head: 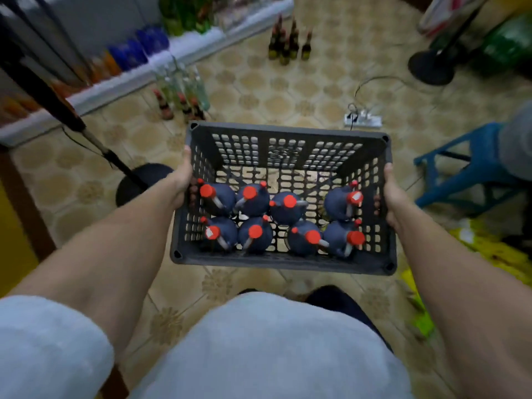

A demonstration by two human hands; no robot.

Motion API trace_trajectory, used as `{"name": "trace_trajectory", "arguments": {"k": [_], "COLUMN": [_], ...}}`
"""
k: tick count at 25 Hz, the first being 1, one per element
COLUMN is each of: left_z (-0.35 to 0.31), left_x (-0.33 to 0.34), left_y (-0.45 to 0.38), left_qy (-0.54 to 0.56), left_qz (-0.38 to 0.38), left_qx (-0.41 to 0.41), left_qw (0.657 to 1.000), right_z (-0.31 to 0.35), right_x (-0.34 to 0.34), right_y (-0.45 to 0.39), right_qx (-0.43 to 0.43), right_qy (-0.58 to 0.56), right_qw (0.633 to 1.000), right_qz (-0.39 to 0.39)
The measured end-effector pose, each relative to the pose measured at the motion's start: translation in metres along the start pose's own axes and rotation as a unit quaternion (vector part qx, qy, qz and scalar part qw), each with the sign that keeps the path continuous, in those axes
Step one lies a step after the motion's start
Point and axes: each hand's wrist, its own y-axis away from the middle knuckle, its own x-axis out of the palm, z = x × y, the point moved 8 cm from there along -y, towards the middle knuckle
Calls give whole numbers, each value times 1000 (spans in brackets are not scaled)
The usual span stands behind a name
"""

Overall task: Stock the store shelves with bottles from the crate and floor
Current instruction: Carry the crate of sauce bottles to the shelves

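Head view: a dark grey plastic crate [283, 197] sits in the middle of the frame, carried above the tiled floor [302, 82]. The left hand [182, 180] grips the crate's left wall with the thumb along the rim and the fingers curled through the lattice; the right hand [393, 197] grips the right wall the same way, fingertips showing inside the wall.

Eight dark bottles with red caps [283, 217] stand in two rows in the near half of the crate, the far half bare. With that load the crate probably feels heavy and weighted toward the body, so a two-sided hold on the walls looks right. The perforated plastic appears stiff enough to carry by its rim. The bottles stand loose, so tilting could let them slide and knock together; whether they are glass or plastic I cannot tell.

More stock waits on the floor: a cluster of brown bottles [289, 44] at the upper centre, and clear and red-topped bottles [184, 93] just beside the white shelf [138, 73], which runs diagonally across the upper left carrying blue, orange and green bottles. A blue stool [466, 171] stands at the right, a power strip [363, 119] just beyond the crate.
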Motion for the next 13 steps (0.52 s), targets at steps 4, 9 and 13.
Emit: {"name": "trace_trajectory", "arguments": {"k": [4,9,13], "left_z": [-42,-81,-126], "left_x": [2,20,32], "left_y": [-18,-63,-96], "left_qy": [1,19,23], "left_qz": [-4,-40,-78], "left_qx": [-13,-44,-59], "left_qw": [1000,998,995], "right_z": [51,95,161], "right_x": [13,29,39], "right_y": [-40,-108,-159], "right_qx": [0,10,-2], "right_qy": [-5,6,48], "right_qw": [1000,998,996], "right_qz": [24,57,75]}}
